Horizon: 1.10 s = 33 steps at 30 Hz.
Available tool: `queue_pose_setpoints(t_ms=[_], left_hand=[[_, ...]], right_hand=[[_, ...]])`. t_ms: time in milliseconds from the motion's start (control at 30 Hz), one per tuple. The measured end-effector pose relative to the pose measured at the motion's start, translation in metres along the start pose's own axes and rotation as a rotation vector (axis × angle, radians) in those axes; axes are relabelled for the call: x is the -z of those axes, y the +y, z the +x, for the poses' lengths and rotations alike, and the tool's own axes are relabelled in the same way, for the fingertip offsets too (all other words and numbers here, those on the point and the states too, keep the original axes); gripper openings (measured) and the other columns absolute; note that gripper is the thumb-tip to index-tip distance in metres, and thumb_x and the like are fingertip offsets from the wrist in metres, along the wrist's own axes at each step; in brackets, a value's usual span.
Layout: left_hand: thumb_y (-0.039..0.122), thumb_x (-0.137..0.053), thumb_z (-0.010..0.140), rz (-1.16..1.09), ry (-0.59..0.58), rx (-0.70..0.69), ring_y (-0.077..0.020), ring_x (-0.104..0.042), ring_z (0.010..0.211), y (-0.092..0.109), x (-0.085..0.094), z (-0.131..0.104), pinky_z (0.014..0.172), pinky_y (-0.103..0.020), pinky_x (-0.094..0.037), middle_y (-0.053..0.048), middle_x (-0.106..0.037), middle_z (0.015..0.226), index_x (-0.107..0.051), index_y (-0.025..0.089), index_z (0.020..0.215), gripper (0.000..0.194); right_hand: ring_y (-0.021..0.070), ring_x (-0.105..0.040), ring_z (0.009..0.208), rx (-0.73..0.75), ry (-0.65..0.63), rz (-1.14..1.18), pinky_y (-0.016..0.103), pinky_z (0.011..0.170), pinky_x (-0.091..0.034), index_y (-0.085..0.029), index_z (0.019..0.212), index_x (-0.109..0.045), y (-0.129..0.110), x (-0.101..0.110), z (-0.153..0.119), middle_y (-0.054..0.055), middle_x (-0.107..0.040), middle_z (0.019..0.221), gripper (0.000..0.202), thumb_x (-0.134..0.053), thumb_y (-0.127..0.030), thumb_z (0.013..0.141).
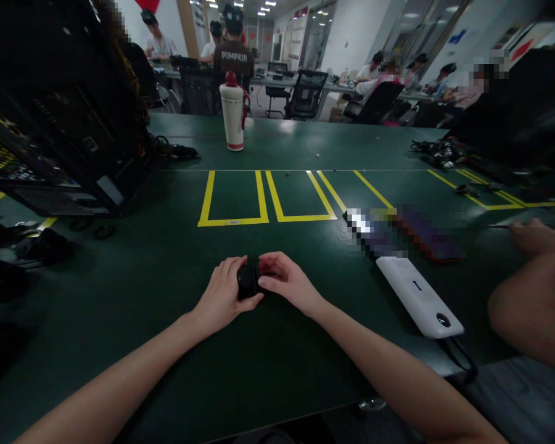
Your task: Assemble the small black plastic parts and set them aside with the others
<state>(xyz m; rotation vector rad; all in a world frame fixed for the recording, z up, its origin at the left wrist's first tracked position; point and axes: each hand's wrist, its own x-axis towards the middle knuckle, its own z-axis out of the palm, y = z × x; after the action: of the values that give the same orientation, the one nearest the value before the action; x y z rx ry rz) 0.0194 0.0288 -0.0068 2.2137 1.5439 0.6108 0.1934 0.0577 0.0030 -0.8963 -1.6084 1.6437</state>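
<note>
A small black block-shaped object (246,282) is between my hands, low over the green table in front of me; its exact kind is too dark to make out. My left hand (222,288) wraps its left side, thumb below and fingers along the top. From the right, my right hand (287,282) closes its curled fingers and thumb on the object's right end. The fingers partly hide that end.
Yellow tape outlines (234,221) mark the green table (203,382). A white elongated device (419,296) with a strap and two blurred phone-like things lie to the right, near another person's arm (531,296). A white tumbler (234,117) stands behind; a black computer case (65,111) is at left.
</note>
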Motion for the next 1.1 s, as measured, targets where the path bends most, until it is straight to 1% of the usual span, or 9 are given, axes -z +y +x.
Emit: queue_pose_setpoints(t_ms=[133,267,333,467,533,700,867,1000,1100], left_hand=[[0.049,-0.05,0.068,-0.006,-0.002,-0.003,-0.0239,-0.041,0.103,0.0,-0.0007,-0.0006,0.087,-0.041,-0.036,-0.012,-0.042,0.113,-0.03,0.014,0.119,0.066],[0.048,-0.051,0.068,-0.024,0.004,-0.01,-0.0245,-0.042,0.101,-0.0013,-0.0004,-0.0006,0.085,-0.043,-0.037,-0.012,-0.042,0.112,-0.029,0.015,0.12,0.065],[0.048,-0.05,0.068,-0.032,0.005,-0.008,-0.0244,-0.042,0.101,-0.0012,0.0002,-0.0005,0.085,-0.043,-0.037,-0.012,-0.042,0.112,-0.029,0.015,0.12,0.064],[0.049,-0.051,0.068,-0.04,0.005,0.0,-0.0246,-0.041,0.103,-0.0002,0.0016,-0.0009,0.086,-0.043,-0.037,-0.011,-0.042,0.113,-0.03,0.016,0.119,0.065],[0.049,-0.051,0.068,-0.047,0.007,-0.004,-0.0249,-0.042,0.104,-0.0002,0.0019,-0.0015,0.086,-0.044,-0.037,-0.011,-0.042,0.113,-0.031,0.016,0.119,0.064],[0.049,-0.051,0.068,-0.047,0.022,-0.012,-0.0253,-0.042,0.103,-0.0018,0.0008,-0.0019,0.086,-0.044,-0.037,-0.012,-0.042,0.113,-0.031,0.016,0.119,0.064],[0.051,-0.05,0.068,-0.027,0.01,-0.014,-0.0241,-0.041,0.104,-0.0016,0.0004,-0.0015,0.088,-0.042,-0.036,-0.012,-0.042,0.113,-0.031,0.015,0.119,0.065],[0.051,-0.05,0.068,-0.019,0.003,-0.013,-0.0235,-0.041,0.103,-0.001,0.0016,-0.0016,0.088,-0.04,-0.036,-0.011,-0.042,0.113,-0.031,0.014,0.119,0.065],[0.05,-0.05,0.068,-0.026,0.004,-0.004,-0.0238,-0.041,0.103,-0.0005,0.0021,-0.0015,0.087,-0.041,-0.037,-0.011,-0.042,0.113,-0.031,0.015,0.119,0.065]], right_hand=[[0.0129,-0.053,0.078,-0.058,-0.022,-0.067,0.032,0.069,-0.047,-0.02,0.095,-0.047,-0.0004,-0.0003,-0.0006,0.003,-0.051,0.091,0.023,-0.047,-0.034,0.077],[0.0131,-0.052,0.088,0.037,-0.087,-0.047,0.032,0.08,-0.044,-0.021,0.098,-0.045,-0.003,0.0014,-0.0015,0.002,-0.05,0.096,0.03,-0.058,-0.024,0.071],[0.0134,-0.051,0.091,0.029,-0.077,-0.033,0.033,0.082,-0.043,-0.021,0.1,-0.044,-0.0025,0.0016,-0.0014,0.002,-0.05,0.098,0.035,-0.06,-0.024,0.069],[0.0131,-0.053,0.079,-0.077,-0.009,-0.054,0.032,0.069,-0.047,-0.02,0.098,-0.045,0.0006,-0.0003,-0.001,0.003,-0.05,0.093,0.026,-0.047,-0.034,0.077],[0.0126,-0.054,0.075,-0.068,-0.019,-0.066,0.031,0.065,-0.047,-0.02,0.095,-0.046,0.0006,-0.0012,-0.0012,0.003,-0.051,0.09,0.023,-0.046,-0.034,0.078],[0.0131,-0.051,0.087,0.021,-0.06,-0.035,0.032,0.079,-0.044,-0.022,0.099,-0.045,-0.0011,-0.0016,-0.001,0.001,-0.05,0.095,0.032,-0.059,-0.022,0.069],[0.0123,-0.053,0.077,-0.073,-0.012,-0.012,0.03,0.068,-0.047,-0.02,0.095,-0.046,0.0033,-0.0027,0.0007,0.003,-0.05,0.09,0.022,-0.049,-0.032,0.076],[0.0124,-0.052,0.082,0.003,-0.057,-0.017,0.03,0.075,-0.045,-0.021,0.094,-0.047,0.0025,-0.0012,0.0002,0.001,-0.051,0.093,0.029,-0.059,-0.024,0.069],[0.0126,-0.052,0.084,-0.03,-0.043,-0.005,0.031,0.077,-0.045,-0.021,0.099,-0.045,0.002,-0.0008,-0.0003,0.002,-0.05,0.096,0.035,-0.061,-0.026,0.068]])
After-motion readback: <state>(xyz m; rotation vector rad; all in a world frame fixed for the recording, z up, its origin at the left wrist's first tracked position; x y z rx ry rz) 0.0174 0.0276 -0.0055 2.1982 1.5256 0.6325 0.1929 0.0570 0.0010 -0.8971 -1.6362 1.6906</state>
